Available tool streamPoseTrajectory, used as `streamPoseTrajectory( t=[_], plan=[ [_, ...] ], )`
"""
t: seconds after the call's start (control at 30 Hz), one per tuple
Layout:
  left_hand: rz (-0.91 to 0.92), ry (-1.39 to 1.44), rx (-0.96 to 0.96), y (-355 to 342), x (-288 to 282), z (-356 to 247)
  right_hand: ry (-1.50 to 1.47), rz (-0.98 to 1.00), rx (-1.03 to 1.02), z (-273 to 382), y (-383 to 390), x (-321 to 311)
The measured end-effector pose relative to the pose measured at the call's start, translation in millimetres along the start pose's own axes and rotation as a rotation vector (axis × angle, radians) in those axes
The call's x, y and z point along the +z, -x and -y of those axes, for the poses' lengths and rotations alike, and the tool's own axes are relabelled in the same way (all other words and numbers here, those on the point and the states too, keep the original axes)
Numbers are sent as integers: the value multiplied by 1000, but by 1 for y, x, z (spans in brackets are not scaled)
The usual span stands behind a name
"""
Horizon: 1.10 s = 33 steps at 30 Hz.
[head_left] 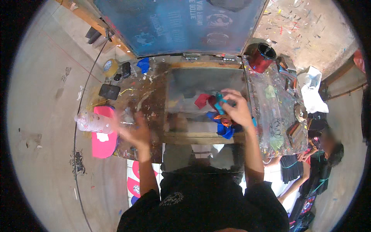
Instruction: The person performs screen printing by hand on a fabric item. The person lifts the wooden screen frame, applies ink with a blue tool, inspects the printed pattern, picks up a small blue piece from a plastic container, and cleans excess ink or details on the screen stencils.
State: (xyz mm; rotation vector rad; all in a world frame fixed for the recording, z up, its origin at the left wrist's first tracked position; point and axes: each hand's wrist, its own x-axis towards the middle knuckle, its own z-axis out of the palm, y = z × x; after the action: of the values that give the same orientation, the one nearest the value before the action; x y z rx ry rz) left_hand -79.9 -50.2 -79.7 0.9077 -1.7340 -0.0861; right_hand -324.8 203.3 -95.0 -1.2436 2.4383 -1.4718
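Observation:
My left hand (135,133) is smeared by motion at the left of the worktable, its fingers toward a clear plastic bottle (92,121) with pinkish-white contents. Whether it touches the bottle cannot be made out. The bottle lies across a bright pink, round-ended flat piece (104,145). Over a glass-like panel (181,81) in a wooden frame, my right hand (237,110) is curled with thumb and fingers closed on a teal cloth scrap (220,99). Beside and below it lie a red scrap (201,101), an orange scrap (225,120) and blue scraps (225,131).
A blue printing screen (170,27) stands at the back. A dark red can (262,58) sits at the right corner. Tape (111,67), a black box-like item (109,91) and a blue scrap (143,65) lie at left. Another person (307,154) is at the lower right.

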Motion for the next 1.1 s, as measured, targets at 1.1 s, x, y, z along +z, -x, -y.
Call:
streamPoseTrajectory(
  t=[1.1],
  plan=[
    [80, 403, -367, -21, -45, 61, 162, 579, -244, 55, 58, 51]
  ],
)
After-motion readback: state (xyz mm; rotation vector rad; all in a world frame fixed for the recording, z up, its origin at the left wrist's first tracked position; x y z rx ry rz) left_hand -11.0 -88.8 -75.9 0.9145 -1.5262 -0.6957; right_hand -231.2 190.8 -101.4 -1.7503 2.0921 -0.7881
